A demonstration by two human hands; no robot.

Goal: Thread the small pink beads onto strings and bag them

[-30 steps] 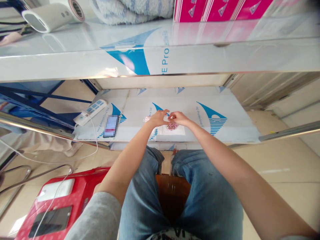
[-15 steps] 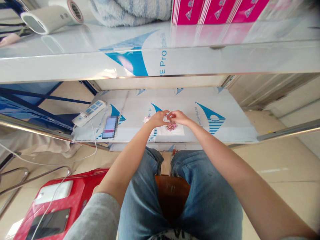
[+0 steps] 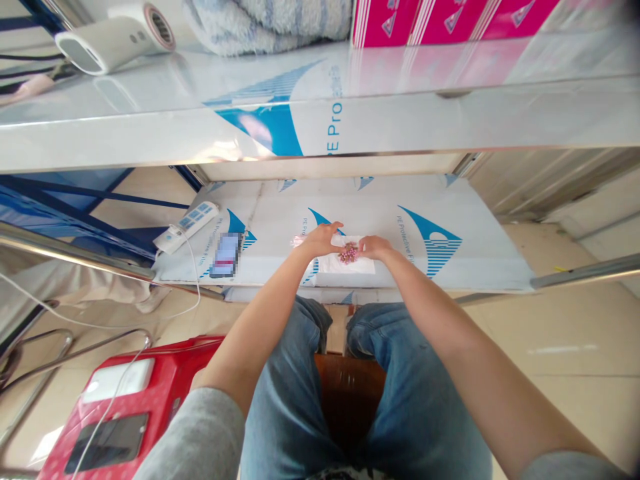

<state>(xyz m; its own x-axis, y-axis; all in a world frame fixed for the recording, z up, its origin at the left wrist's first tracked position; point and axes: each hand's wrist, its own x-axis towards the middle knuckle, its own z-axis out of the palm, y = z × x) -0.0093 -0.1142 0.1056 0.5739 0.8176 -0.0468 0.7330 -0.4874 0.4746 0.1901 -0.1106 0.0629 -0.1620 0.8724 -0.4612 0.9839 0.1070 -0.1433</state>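
A small heap of pink and brownish bits [image 3: 349, 253], too small to name, lies on a white sheet [image 3: 363, 268] on the lower shelf. My left hand [image 3: 321, 241] hovers at the heap's left side, its thumb and fingers spread apart with nothing visible between them. At the heap's right edge, my right hand [image 3: 376, 247] has its fingertips pressed together; whatever they pinch is hidden. Some thin pale-pink pieces [image 3: 298, 240] lie just behind my left wrist, partly covered by it.
A phone with a blurred screen [image 3: 225, 255] and a white power strip [image 3: 187, 227] lie left on the shelf [image 3: 480, 247]. Overhead, the upper shelf's edge [image 3: 400, 120] carries a towel [image 3: 270, 23] and pink boxes [image 3: 387, 23]. A red suitcase [image 3: 165, 373] stands lower left.
My hands were close together above the heap; now they are apart, with my right hand shifted right and down to the heap's edge. The whole view has shifted slightly.
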